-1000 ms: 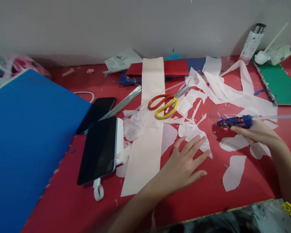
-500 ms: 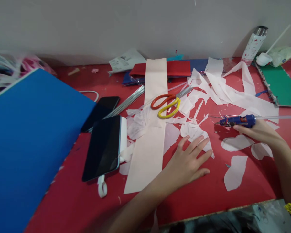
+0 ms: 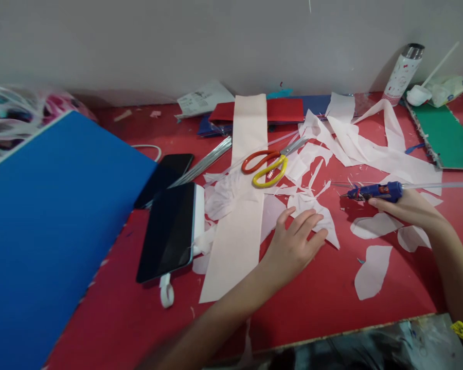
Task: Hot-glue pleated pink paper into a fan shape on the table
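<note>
The left hand (image 3: pixel 293 246) changes most: half a second ago its fingers fan out with the thumb stuck out to the side, and now they draw together, bend more, and the thumb is out of sight beneath the palm. It is partly curled, its fingertips over the near edge of a gathered white piece (image 3: pixel 305 201), but I cannot tell whether it grips or even touches that piece. The right hand (image 3: pixel 412 208) is closed around a blue glue gun (image 3: pixel 381 191) and looks unchanged, well to the right of the scissors (image 3: pixel 281 154), with the nozzle pointing left. To judge by this, the left hand is turning from lying spread to handling the piece, while the glue gun waits. The gathered piece lies on the red counter (image 3: pixel 312 306), near the scissors on their near side and a little to the right. It is thin, soft-looking and pleated along its top, widening to a sharp corner at the lower right. Three flat white cutouts (image 3: pixel 373 272) lie farther right and nearer than the scissors, smooth, with no pleats that I can see
</note>
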Action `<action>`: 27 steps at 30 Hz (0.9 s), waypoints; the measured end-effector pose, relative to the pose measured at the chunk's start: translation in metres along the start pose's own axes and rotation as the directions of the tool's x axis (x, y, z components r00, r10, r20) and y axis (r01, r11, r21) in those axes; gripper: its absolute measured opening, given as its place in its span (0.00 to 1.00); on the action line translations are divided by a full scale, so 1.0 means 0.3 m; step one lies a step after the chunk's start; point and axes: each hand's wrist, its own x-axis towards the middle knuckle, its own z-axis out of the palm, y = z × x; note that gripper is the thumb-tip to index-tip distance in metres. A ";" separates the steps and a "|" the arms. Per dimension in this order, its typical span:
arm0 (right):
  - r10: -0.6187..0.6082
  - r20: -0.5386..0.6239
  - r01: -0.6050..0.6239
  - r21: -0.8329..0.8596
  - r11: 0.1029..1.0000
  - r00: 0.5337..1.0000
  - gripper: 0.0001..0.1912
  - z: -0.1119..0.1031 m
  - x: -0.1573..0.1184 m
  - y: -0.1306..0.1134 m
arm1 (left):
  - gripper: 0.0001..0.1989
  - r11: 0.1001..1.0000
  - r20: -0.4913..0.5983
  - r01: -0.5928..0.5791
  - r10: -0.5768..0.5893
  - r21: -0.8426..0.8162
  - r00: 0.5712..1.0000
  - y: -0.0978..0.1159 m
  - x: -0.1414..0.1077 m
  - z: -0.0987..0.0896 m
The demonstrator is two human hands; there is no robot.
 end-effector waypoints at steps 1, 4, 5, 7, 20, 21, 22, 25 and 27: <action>-0.007 -0.005 0.007 0.003 1.000 1.000 0.26 0.001 0.002 0.004 | 0.05 1.000 -0.017 -0.008 0.008 0.002 1.000 0.001 0.006 0.003; -0.054 -0.017 0.054 0.013 0.998 0.998 0.25 0.004 0.006 0.015 | 0.06 1.000 -0.034 -0.016 0.016 -0.010 0.999 -0.001 0.025 0.008; -0.062 -0.021 0.063 0.014 0.998 0.998 0.25 0.004 0.007 0.018 | 0.07 1.000 -0.033 -0.022 0.021 -0.015 0.999 -0.002 0.031 0.009; -0.057 -0.024 0.057 0.015 0.998 0.998 0.24 0.005 0.008 0.019 | 0.07 0.999 -0.028 -0.042 0.041 -0.026 0.999 -0.002 0.040 0.008; -0.023 -0.017 0.023 0.016 1.000 1.000 0.24 0.002 0.002 0.006 | 0.09 0.988 0.088 0.104 -0.094 -0.114 0.992 -0.015 0.068 0.037; -0.014 -0.015 0.014 0.018 1.000 1.000 0.24 0.002 0.001 0.005 | 0.09 0.988 0.098 0.104 -0.093 -0.115 0.991 -0.016 0.073 0.038; -0.009 -0.013 0.009 0.018 1.000 1.000 0.24 0.002 0.001 0.005 | 0.10 0.988 0.109 0.103 -0.091 -0.116 0.990 -0.019 0.077 0.039; -0.013 -0.010 0.013 0.016 1.000 1.000 0.24 0.003 0.004 0.009 | 0.10 0.987 0.150 0.111 -0.093 -0.116 0.984 -0.028 0.089 0.044; -0.021 -0.010 0.022 0.017 1.000 1.000 0.24 0.005 0.007 0.014 | 0.11 0.986 0.182 0.124 -0.102 -0.114 0.978 -0.035 0.094 0.047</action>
